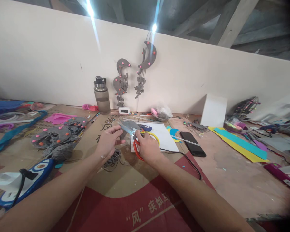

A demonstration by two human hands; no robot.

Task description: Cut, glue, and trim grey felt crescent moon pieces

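Cardboard, printed red and tan (111, 185), covers the pinkish worktop's (227, 177) middle before a white partition wall (62, 54) with two grey, pink-dotted crescent hangings (151, 58). Over it, the right hand (147, 147) grips one pair of red-and-yellow-handled metal scissors (129, 129); the left hand (108, 140) curls beside the blades, its hold unclear.

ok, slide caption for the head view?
Right hand holding scissors, left hand near the blades, gray moon hangings against the wall.

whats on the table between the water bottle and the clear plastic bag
In the head view, a small white digital display stands between the bottle and the bag, with small scattered bits to its right.
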